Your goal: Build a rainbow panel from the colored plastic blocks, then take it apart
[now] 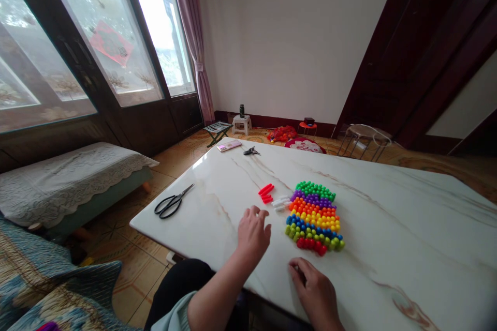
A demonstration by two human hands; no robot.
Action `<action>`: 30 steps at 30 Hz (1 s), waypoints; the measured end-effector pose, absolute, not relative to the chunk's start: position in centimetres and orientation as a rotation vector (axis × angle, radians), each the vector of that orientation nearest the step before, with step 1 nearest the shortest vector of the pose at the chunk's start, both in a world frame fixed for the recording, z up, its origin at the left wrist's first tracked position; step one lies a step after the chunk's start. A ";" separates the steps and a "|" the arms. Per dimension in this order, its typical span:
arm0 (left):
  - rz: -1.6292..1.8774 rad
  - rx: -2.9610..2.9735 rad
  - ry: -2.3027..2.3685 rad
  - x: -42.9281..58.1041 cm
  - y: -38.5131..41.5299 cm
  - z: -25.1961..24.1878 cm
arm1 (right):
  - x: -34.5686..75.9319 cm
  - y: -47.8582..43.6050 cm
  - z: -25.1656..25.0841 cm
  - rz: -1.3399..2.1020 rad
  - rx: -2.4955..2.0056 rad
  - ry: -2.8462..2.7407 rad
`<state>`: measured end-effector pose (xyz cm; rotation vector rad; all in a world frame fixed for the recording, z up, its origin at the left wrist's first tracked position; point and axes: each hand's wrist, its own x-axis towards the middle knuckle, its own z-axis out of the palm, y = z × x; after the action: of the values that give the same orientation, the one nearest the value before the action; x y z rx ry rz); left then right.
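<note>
My left hand (254, 231) hovers over the marble-patterned table with its fingers spread and nothing in them. Just beyond its fingertips lie several short red sticks (266, 192) and several white ones (280, 202). To the right, glossy round beads (314, 215) sit in rows by colour: green, purple, orange, yellow, blue, olive green, and a shorter red row (311, 245) nearest me. My right hand (315, 289) rests near the front edge, below the red beads and apart from them. Its fingers are curled with thumb and forefinger close together; anything between them is hidden.
Black-handled scissors (169, 205) lie on the left of the white table (396, 217). A phone (229, 145) and a bunch of keys (251, 151) are at its far end. Beyond stand a folding stool (218, 128), a white stool (241, 125) and a round-seated stool (363, 133).
</note>
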<state>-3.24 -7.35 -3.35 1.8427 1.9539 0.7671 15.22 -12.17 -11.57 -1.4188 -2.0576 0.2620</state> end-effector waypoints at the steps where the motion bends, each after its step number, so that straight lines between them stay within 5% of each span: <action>1: 0.697 1.896 2.071 -4.0 -7.2 -3.3 | 15.2 -12.2 -11.6 0.258 -1.415 -2.061; 10: 0.117 1.865 2.169 -5.9 -6.3 -5.5 | 15.1 -12.2 -11.5 0.209 -1.407 -2.064; 30: 0.365 1.997 1.938 -3.7 -5.9 -6.4 | 15.0 -12.5 -10.8 0.305 -1.443 -2.067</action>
<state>-3.71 -5.88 -6.44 1.9972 1.9378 0.3646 14.98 -12.51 -10.80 -1.4429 -2.0671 0.3053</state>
